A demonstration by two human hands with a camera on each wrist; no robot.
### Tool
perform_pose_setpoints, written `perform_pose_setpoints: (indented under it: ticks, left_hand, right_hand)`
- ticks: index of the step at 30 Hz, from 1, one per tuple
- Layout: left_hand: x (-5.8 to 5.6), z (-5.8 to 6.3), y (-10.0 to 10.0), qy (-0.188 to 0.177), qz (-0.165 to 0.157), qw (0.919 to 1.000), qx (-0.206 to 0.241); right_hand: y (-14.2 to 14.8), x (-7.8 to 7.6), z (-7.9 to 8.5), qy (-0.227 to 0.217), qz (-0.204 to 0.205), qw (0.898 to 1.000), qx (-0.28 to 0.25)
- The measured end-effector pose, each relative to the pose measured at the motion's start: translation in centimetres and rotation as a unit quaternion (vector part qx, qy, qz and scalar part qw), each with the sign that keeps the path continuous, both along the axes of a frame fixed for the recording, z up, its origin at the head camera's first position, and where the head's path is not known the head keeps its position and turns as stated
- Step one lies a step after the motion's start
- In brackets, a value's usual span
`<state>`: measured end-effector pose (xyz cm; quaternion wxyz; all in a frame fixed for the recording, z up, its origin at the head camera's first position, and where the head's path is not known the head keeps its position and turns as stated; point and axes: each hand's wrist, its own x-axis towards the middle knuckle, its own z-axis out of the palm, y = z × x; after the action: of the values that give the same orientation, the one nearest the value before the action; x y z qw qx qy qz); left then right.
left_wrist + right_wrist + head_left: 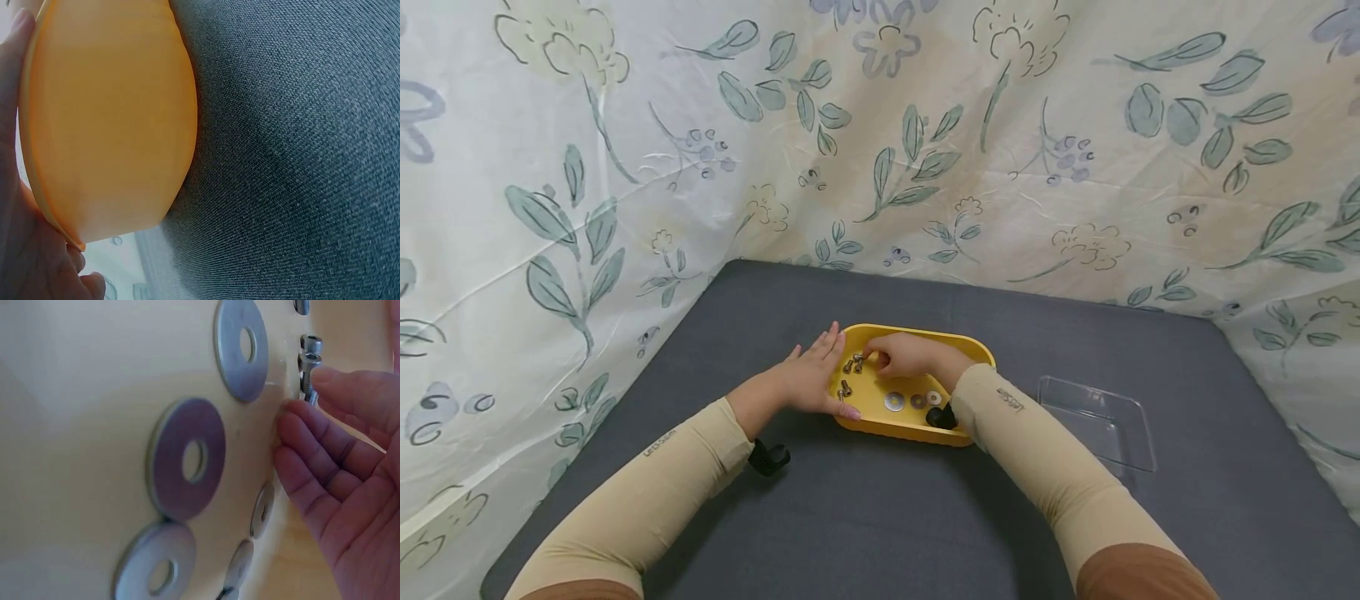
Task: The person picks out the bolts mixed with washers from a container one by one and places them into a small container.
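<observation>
A yellow tray [895, 427] holds several metal socket-head screws [847, 388] at its left end and flat washers [894, 402] toward its right. Against the tray's left end rests my left hand [808, 375], fingers extended along that end and thumb on the near rim. My right hand [910, 354] is inside the tray, fingers bent. In the right wrist view its thumb tip overlaps a screw [309, 360]; the index fingertip is hidden, so whether they pinch it is unclear. Several washers [187, 459] lie nearer that camera.
A clear plastic tray [1101, 425] stands to the right of the yellow one, partly behind my right sleeve. Both stand on a dark grey cloth surface [865, 517]. Floral curtains [880, 150] surround the back and sides. Black devices [769, 458] are at the wrists.
</observation>
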<state>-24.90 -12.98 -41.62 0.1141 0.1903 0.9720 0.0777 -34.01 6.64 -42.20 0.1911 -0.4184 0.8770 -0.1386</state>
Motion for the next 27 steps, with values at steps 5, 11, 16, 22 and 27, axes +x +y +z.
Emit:
perform_pose_setpoints:
  ticks: [5, 11, 16, 22, 27]
  left_hand:
    - [-0.1, 0.2, 0.1, -0.004, 0.001, 1.0000, 0.002]
    - [-0.1, 0.4, 0.2, -0.008, 0.001, 1.0000, 0.005]
    - [-0.1, 0.6, 0.3, -0.009, 0.001, 0.9999, 0.008]
    - [-0.2, 0.7, 0.4, -0.011, 0.002, 0.9999, 0.007]
    - [-0.4, 0.7, 0.4, -0.016, 0.004, 0.9999, 0.007]
  right_hand:
    - [-0.4, -0.2, 0.0, -0.007, -0.002, 1.000, 0.000]
    - [-0.8, -0.6, -0.2, -0.012, -0.010, 1.000, -0.003]
    - [-1.1, -0.9, -0.4, -0.026, -0.011, 0.999, -0.014]
    - [-1.8, -0.9, -0.4, -0.023, -0.005, 1.000, -0.011]
    - [-2.3, -0.6, 0.0, -0.017, -0.013, 1.000, 0.002]
